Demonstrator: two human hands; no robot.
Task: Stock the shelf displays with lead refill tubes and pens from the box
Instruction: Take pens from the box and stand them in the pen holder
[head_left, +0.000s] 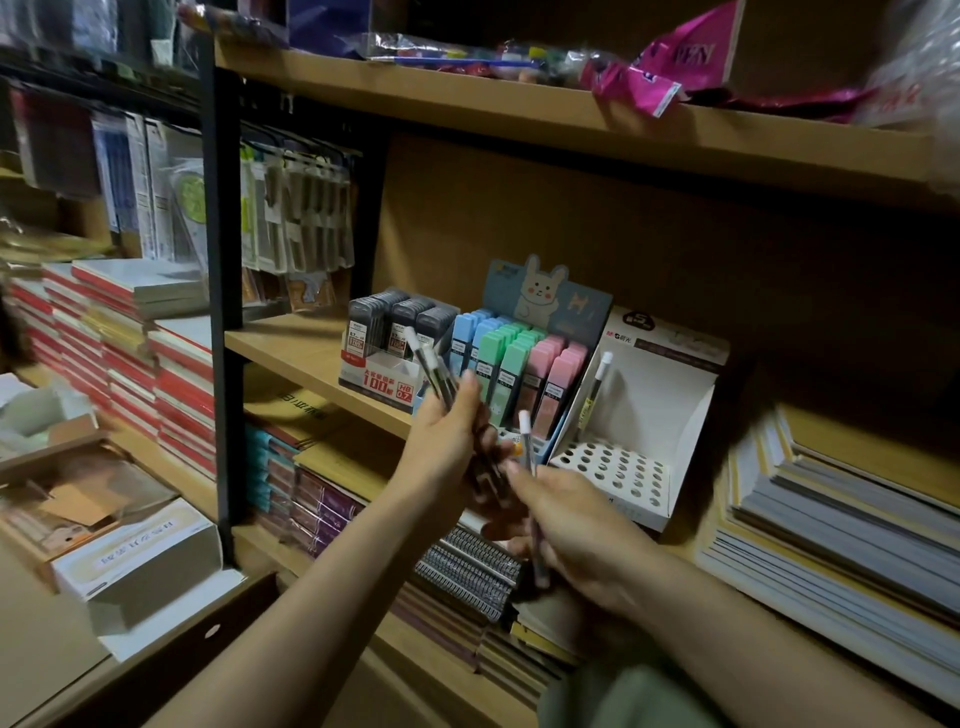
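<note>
My left hand (449, 441) grips a bunch of dark pens with white caps (431, 364), tips pointing up and left. Just to its right, my right hand (566, 525) pinches a single white-capped pen (527, 441), held nearly upright. Both hands hover in front of the middle shelf. Behind them stands a white pen display (649, 431) with a perforated base; one pen (595, 389) stands in it. Left of it sit a bunny-topped display of blue, green and pink lead refill tubes (514, 364) and a box of grey refill tubes (395, 332).
Stacks of notebooks (831, 519) fill the shelf at right and spiral notebooks (467, 571) lie below my hands. Red-edged books (130, 364) pile up at left, with open cardboard boxes (104, 519) in front. Hanging packets (296, 208) and an upper shelf (519, 114) hold other stock.
</note>
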